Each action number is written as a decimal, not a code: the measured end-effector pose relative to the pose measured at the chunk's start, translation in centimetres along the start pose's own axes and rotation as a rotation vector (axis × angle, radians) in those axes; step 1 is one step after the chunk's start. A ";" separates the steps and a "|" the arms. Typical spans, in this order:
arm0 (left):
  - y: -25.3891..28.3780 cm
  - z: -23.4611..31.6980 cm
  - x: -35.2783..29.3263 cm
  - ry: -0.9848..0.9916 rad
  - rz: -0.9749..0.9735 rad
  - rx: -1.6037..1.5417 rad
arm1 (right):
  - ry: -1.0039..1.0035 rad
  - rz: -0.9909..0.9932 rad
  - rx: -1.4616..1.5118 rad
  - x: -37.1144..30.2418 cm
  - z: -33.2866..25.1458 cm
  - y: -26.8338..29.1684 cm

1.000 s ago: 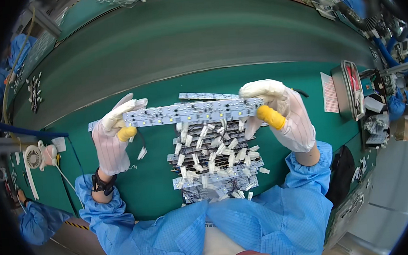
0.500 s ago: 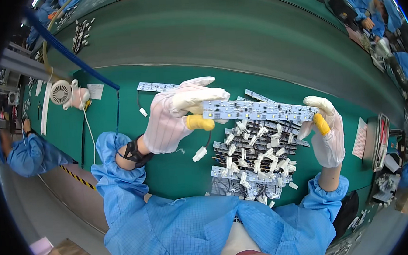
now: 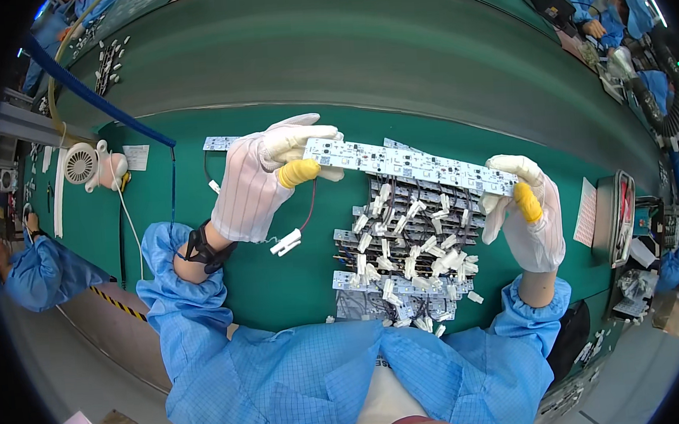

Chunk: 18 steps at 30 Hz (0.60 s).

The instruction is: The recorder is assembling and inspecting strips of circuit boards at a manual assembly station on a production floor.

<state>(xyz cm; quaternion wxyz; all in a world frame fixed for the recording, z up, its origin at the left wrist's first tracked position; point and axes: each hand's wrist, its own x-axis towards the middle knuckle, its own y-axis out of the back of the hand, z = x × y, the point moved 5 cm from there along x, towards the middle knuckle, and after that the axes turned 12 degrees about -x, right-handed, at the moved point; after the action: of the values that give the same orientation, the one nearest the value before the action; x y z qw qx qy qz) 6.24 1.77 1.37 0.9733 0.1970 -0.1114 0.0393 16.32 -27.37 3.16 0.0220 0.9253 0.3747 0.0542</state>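
Observation:
A long white LED circuit board (image 3: 410, 163) is held up between my two gloved hands, above the green bench. My left hand (image 3: 278, 165), in a striped glove with a yellow thumb cover, grips its left end. The right end is pinched by my right hand (image 3: 527, 200), gloved the same way. From the board's left end a dark wire hangs with a white connector (image 3: 285, 242). Beneath and nearer to me lies a pile of similar boards (image 3: 404, 255) with many white connectors on top. Another board (image 3: 219, 143) lies behind my left hand, partly hidden by it.
A white fan (image 3: 81, 163) stands at the left beside a paper label (image 3: 136, 157). A blue coiled hose (image 3: 99, 94) hangs down at the left. At the right are a metal tray (image 3: 613, 218) and a pink-lined sheet (image 3: 585, 211). Other people in blue work around the bench.
The held board has tilted, its left end now higher than its right. My left hand has moved left and up with it, and the hanging connector swung left. Both hands keep their hold.

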 end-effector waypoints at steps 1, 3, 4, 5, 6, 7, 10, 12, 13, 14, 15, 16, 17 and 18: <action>0.0 0.1 0.0 -0.045 -0.038 0.036 | -0.014 -0.005 0.006 -0.1 0.2 0.1; -0.2 0.4 0.0 -0.035 -0.019 -0.016 | -0.028 -0.015 0.013 -0.1 0.3 -0.1; -0.2 0.5 0.0 -0.030 -0.003 -0.070 | -0.032 0.023 -0.011 -0.1 0.3 -0.2; -0.3 0.7 -0.1 -0.027 0.001 -0.069 | -0.035 0.060 -0.036 0.0 0.3 -0.2; -0.3 0.8 -0.2 0.001 0.014 -0.064 | -0.034 0.054 -0.033 0.1 0.2 -0.2; -0.4 0.8 -0.2 0.030 0.027 -0.060 | -0.032 0.064 -0.054 0.3 0.1 -0.1; -0.6 1.5 -0.3 -0.131 0.030 -0.140 | -0.023 0.067 -0.045 0.5 -0.2 -0.1; -0.5 1.4 -0.5 -0.112 0.007 -0.141 | -0.018 0.057 -0.014 0.6 -0.2 -0.2; -0.5 1.7 -0.6 -0.104 0.024 -0.133 | -0.028 0.066 -0.029 0.6 0.0 -0.1; -0.5 1.9 -0.7 -0.097 0.041 -0.126 | -0.038 0.076 -0.044 0.7 0.1 0.0; -0.6 1.9 -0.5 -0.157 -0.019 -0.083 | -0.024 0.072 -0.032 0.6 0.2 0.1; -0.6 1.8 -0.6 -0.155 -0.016 -0.081 | -0.023 0.068 -0.030 0.7 0.4 0.0; -0.7 1.7 -0.6 -0.185 0.000 -0.134 | -0.004 0.074 -0.037 0.7 0.4 0.0; -0.8 1.8 -0.6 -0.217 0.011 -0.193 | 0.013 0.087 -0.048 0.5 0.3 0.2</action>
<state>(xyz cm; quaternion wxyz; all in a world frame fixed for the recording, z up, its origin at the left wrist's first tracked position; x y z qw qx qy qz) 5.42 0.31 2.52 0.9697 0.1048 -0.2202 0.0119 16.89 -27.14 2.89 0.0393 0.9396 0.3328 0.0700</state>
